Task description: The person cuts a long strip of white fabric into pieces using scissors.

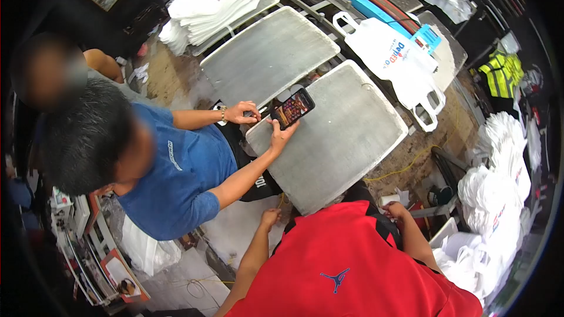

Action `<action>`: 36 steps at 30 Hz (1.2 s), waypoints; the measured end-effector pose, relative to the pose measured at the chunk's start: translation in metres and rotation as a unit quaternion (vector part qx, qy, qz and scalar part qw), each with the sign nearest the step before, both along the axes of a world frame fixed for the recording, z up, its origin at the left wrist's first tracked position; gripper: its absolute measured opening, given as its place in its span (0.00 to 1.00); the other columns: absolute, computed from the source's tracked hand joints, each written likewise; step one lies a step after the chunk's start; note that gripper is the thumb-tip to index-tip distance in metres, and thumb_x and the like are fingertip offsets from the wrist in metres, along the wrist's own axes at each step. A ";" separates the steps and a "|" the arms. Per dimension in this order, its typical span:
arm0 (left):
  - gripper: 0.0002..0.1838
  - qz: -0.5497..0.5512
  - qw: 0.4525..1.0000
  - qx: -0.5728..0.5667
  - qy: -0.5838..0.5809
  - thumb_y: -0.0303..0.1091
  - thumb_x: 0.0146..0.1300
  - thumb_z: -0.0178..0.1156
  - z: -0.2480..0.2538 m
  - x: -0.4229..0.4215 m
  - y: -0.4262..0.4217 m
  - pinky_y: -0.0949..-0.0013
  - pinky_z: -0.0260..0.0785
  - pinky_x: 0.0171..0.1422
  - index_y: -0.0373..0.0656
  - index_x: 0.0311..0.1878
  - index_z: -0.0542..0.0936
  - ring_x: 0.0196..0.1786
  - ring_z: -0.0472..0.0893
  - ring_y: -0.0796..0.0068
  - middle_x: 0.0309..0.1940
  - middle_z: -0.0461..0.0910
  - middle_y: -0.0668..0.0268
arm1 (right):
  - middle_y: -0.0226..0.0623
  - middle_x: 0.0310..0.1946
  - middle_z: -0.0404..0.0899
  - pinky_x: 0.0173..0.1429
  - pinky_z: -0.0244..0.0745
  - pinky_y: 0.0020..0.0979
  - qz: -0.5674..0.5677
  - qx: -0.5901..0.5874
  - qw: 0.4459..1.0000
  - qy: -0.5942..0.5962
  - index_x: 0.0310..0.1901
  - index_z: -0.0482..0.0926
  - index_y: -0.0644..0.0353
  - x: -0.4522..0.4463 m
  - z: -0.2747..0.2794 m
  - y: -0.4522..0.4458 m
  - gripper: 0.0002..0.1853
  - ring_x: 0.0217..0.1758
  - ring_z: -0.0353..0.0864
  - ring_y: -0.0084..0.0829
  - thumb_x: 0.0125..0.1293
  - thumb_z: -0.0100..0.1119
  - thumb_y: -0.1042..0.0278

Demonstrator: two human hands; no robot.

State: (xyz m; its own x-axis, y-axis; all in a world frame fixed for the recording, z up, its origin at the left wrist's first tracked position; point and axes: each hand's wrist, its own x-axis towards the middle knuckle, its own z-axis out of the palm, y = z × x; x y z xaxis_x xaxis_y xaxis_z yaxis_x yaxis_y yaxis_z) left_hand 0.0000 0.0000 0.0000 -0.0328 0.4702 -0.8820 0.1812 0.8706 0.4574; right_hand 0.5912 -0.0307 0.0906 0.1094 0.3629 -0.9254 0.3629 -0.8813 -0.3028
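Note:
My left hand [271, 218] hangs low beside my left leg, its fingers curled in; whether anything is in them is hidden. My right hand [397, 211] is curled by my right leg, near a small white roll [388, 200], and its grip is hidden too. In front of me lies a grey metal-topped board [335, 135] with pale edges. Over its left corner, a co-worker in a blue shirt holds a smartphone [292, 108] with a lit, colourful screen. That person's other hand [243, 113] is beside the phone.
A second grey board [270, 53] lies beyond the first. White printed bags [393, 56] lie at the back right, by a blue tool with a red bar [385, 9]. Bags are stacked at the back left [214, 6] and heaped at right [496, 194]. Another person stands behind the co-worker.

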 end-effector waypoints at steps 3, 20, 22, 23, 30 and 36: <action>0.12 0.042 0.998 -0.016 0.050 0.41 0.66 0.63 0.034 -0.012 -0.007 0.70 0.70 0.33 0.44 0.47 0.83 0.32 0.79 0.78 0.33 0.83 0.65 | 0.43 0.34 0.86 0.26 0.79 0.36 0.021 -0.051 0.998 0.020 0.46 0.81 0.67 0.008 -0.021 0.015 0.19 0.28 0.87 0.35 0.68 0.63 0.56; 0.19 -0.067 0.987 0.092 0.113 0.46 0.67 0.63 0.110 0.322 0.020 0.67 0.75 0.50 0.39 0.49 0.86 0.42 0.84 0.71 0.40 0.88 0.60 | 0.39 0.41 0.85 0.36 0.81 0.35 -0.119 0.041 0.988 0.092 0.53 0.77 0.55 0.320 -0.032 0.173 0.18 0.34 0.87 0.33 0.68 0.62 0.55; 0.19 -0.087 0.990 0.084 0.069 0.46 0.68 0.64 0.146 0.351 0.053 0.68 0.75 0.50 0.39 0.49 0.86 0.42 0.83 0.73 0.39 0.88 0.62 | 0.40 0.41 0.85 0.37 0.82 0.37 -0.104 0.008 0.990 0.098 0.58 0.76 0.56 0.321 -0.028 0.176 0.21 0.36 0.88 0.34 0.68 0.62 0.57; 0.20 -0.094 0.994 0.055 0.020 0.47 0.68 0.64 0.160 0.361 0.072 0.69 0.74 0.50 0.40 0.51 0.85 0.41 0.82 0.74 0.39 0.87 0.64 | 0.40 0.41 0.85 0.37 0.82 0.37 -0.113 0.019 0.989 0.095 0.58 0.76 0.56 0.324 -0.027 0.180 0.21 0.36 0.88 0.34 0.68 0.62 0.57; 0.21 -0.193 0.968 0.059 -0.152 0.47 0.72 0.61 0.220 0.427 0.199 0.73 0.72 0.53 0.40 0.58 0.80 0.47 0.79 0.79 0.46 0.83 0.67 | 0.39 0.41 0.85 0.37 0.83 0.38 0.063 -0.026 0.993 0.094 0.60 0.78 0.56 0.383 -0.067 0.177 0.21 0.36 0.87 0.34 0.69 0.62 0.57; 0.19 -0.263 0.926 0.117 -0.244 0.44 0.74 0.59 0.233 0.561 0.290 0.72 0.71 0.55 0.41 0.60 0.79 0.50 0.79 0.78 0.48 0.83 0.65 | 0.42 0.40 0.83 0.36 0.85 0.42 -0.050 -0.046 0.998 0.004 0.59 0.77 0.60 0.439 0.091 0.168 0.28 0.36 0.86 0.34 0.70 0.60 0.44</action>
State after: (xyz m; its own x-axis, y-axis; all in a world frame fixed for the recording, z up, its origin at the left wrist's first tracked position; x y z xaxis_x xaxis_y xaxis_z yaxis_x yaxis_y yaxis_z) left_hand 0.5609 0.2904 0.2328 0.6309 0.4885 -0.6027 0.2729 0.5875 0.7618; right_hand 1.0298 0.1376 0.1816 0.1324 0.2643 -0.9553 0.2693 -0.9371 -0.2219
